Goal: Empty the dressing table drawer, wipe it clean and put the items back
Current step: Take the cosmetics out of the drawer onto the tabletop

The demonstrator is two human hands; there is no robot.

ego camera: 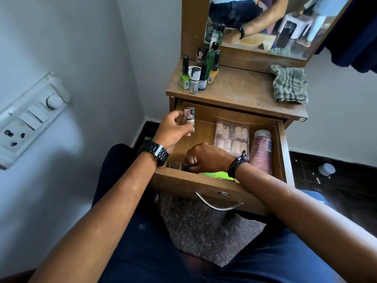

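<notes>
**Drawer half emptied, bottle by bottle**

The left hand (173, 129) held a small silvery nail-polish bottle with a patterned cap (189, 119) above the open wooden drawer (204, 184), fingers and thumb curled round its glass body — lifted clear, it seemed, on its way to the tabletop; the right hand (206, 157) reached into the drawer's front left corner, fingers curled down onto a small dark item (186, 167) that was too hidden to name, so whether they had closed on it could not be told.

On the scratched wooden tabletop (240, 88) stood a cluster of bottles (201, 66) at the left rear corner, probably grouped there to keep the rest free; at least seven could be counted, though they overlapped. One folded grey-green checked cloth (289, 84) lay at the right, presumably ready for wiping.

Still in the drawer: one clear pack of pale false nails (232, 137), one pink tube (262, 150) lying along the right wall, one bright green packet (214, 175) at the front — emptying looked unfinished.
</notes>
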